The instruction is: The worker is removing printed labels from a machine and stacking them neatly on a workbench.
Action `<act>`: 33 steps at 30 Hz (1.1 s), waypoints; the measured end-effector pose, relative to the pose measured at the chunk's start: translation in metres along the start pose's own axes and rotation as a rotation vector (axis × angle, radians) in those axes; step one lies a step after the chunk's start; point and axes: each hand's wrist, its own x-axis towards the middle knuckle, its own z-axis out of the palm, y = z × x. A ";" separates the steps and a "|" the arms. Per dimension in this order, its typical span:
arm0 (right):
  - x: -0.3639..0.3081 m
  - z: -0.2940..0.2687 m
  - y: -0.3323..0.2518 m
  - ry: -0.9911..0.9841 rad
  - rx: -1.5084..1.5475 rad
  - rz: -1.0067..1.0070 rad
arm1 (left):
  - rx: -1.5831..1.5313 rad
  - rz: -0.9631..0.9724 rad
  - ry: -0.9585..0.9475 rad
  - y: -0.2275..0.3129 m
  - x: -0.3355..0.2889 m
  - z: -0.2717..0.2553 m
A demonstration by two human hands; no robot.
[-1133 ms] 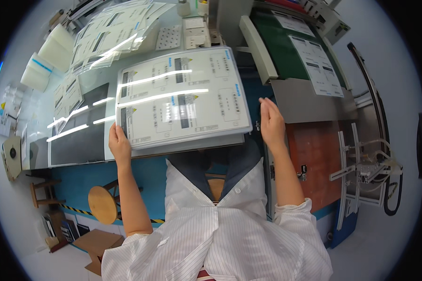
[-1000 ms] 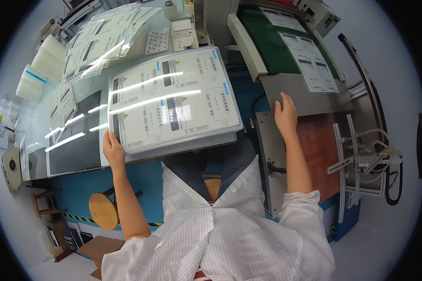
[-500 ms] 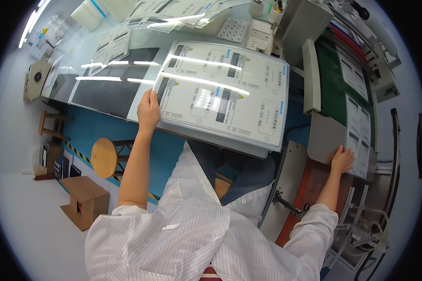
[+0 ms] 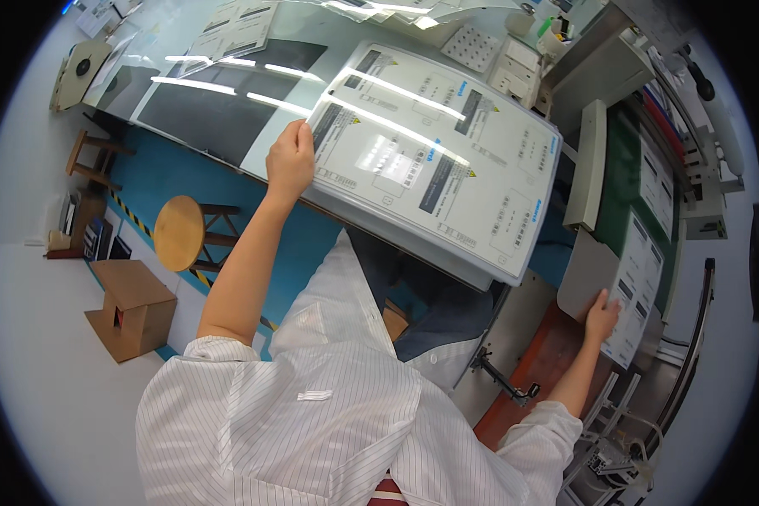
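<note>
My left hand is closed around the left edge of a thick stack of printed sheets, with the thumb on top. The stack is pale and glossy, with black diagrams, blue marks and yellow triangles, and lies at the front edge of the table. Over on the right, my right hand rests with fingers apart at the left edge of a single printed sheet. That sheet lies partly on a green conveyor belt and overhangs its near end. A grey plate lies beside these fingers.
Behind the stack, the glass-topped table carries more printed sheets and a white tray. A machine housing stands over the belt. On the floor are a round wooden stool and a cardboard box.
The whole view has tilted, so the stack and belt appear turned clockwise. My left hand keeps its hold on the stack's edge. My right hand stays at the sheet's left edge.
</note>
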 end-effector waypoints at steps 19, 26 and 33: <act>-0.162 -0.091 -0.098 -0.019 0.497 -0.161 | -0.100 0.089 -0.109 -0.033 0.008 0.000; -0.240 -0.157 -0.172 0.241 0.537 -1.059 | 0.331 0.482 0.133 0.020 -0.006 -0.030; -0.264 -0.134 -0.213 0.120 0.318 -1.300 | -1.032 -0.360 -0.448 0.024 -0.007 -0.066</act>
